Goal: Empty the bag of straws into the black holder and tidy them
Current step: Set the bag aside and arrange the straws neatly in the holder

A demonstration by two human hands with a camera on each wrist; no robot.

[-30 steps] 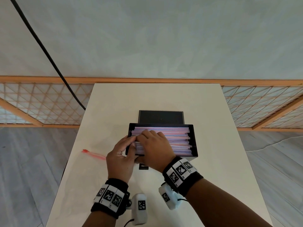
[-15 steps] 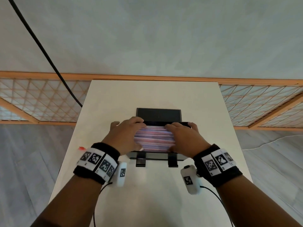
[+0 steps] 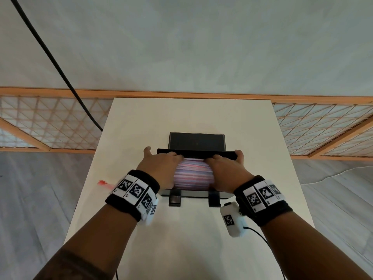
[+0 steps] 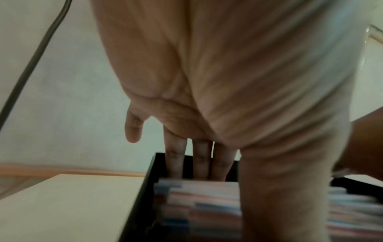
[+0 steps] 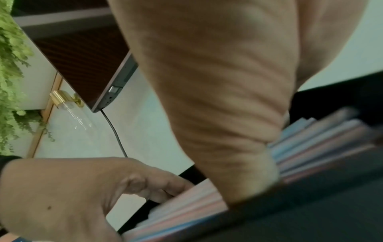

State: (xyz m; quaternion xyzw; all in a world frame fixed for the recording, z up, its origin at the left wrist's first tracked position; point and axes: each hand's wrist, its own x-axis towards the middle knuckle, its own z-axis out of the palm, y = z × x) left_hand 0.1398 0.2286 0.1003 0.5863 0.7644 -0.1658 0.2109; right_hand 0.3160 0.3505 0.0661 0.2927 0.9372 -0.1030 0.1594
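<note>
Black holder, rigid and boxy, stood on the table between the two hands. Straws: paper-wrapped, pink and blue, lying level inside it; judged light, slippery, easily bent. Left hand and right hand lay flat-fingered on the pile's two ends, clutching nothing. Best squared by pressing the ends, not pinching mid-length. Red scrap lay beyond the left wrist.
</note>
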